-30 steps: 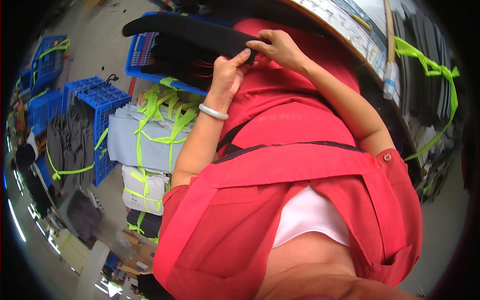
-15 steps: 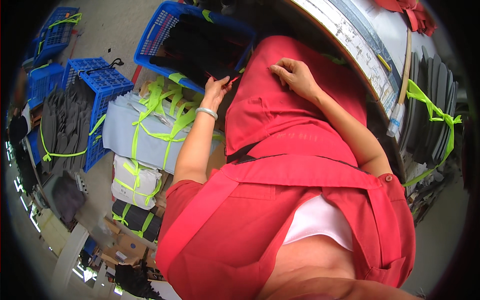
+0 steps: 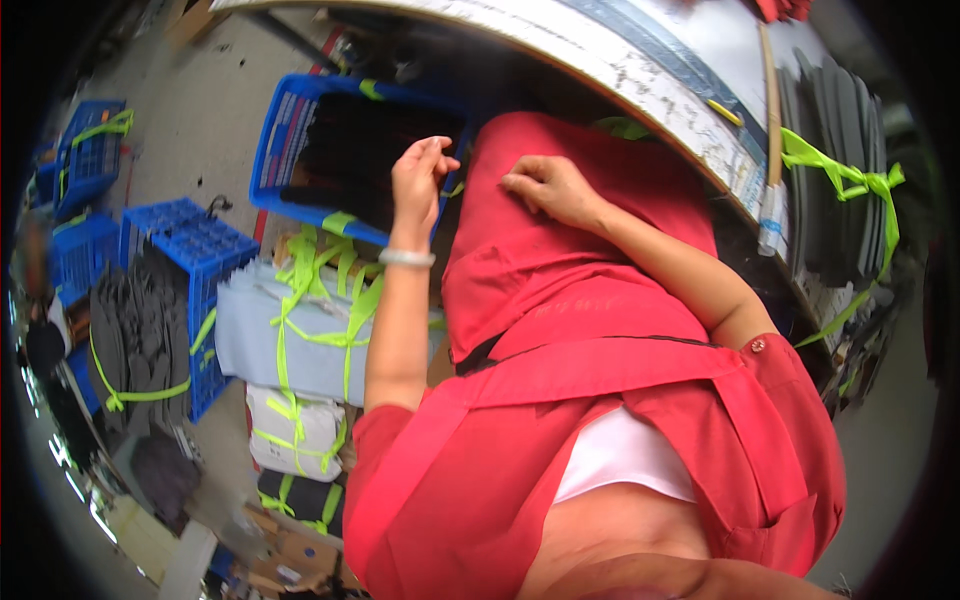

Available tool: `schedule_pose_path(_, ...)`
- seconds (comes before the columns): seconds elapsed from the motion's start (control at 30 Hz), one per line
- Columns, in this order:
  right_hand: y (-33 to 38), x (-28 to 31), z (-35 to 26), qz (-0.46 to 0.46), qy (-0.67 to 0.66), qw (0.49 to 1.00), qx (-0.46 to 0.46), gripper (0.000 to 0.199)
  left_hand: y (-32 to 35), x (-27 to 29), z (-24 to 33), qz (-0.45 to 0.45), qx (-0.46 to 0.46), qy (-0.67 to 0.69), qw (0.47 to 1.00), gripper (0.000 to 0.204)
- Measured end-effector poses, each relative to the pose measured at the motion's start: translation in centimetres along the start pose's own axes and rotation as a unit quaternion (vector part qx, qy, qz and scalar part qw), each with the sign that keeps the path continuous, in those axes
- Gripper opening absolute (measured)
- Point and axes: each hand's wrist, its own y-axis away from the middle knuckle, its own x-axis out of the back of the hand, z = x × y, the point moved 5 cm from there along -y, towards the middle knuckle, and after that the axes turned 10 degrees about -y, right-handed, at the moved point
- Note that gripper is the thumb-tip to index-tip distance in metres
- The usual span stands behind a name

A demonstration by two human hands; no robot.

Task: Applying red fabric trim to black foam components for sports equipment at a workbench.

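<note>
My left hand, with a pale bangle on its wrist, is raised above the near right part of a blue crate. Its fingers are slightly bent and apart, holding nothing that I can see. Dark fabric pieces fill the crate. My right hand hovers over or rests on the red apron across my lap. Those fingers are curled together, and whatever they may hold is hidden.
A worktable runs along the far side, with a yellow marker on it. Grey pieces tied with a green strap stand at right. Tied light-blue fabric and another blue crate are at left.
My left hand has come away from the dark piece it held at the crate's edge and lifted, its fingers loosening. The view has shifted; my right hand has curled more.
</note>
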Motion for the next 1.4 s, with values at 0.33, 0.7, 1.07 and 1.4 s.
schedule_pose_path(0.33, 0.3, -0.2, -0.3, -0.033, -0.013, 0.999, 0.031, 0.023, 20.1, -17.6, 28.5, -0.323, -0.406, 0.076, 0.851, 0.046)
schedule_pose_path(0.7, 1.6, 7.3, -4.3, 0.024, 0.135, 0.969, 0.205, 0.023, 17.2, -24.0, 27.6, -0.446, -0.407, -0.058, 0.795, 0.068)
schedule_pose_path(1.07, -6.0, 38.4, -10.7, 0.554, 0.432, 0.693, 0.163, 0.059, 6.1, -22.8, 11.2, -0.269, -0.056, -0.079, 0.958, 0.029)
schedule_pose_path(1.4, 4.6, 17.6, -8.8, 0.090, -0.089, 0.988, 0.086, 0.033, -0.3, -20.8, 5.2, -0.297, 0.118, 0.178, 0.930, 0.068)
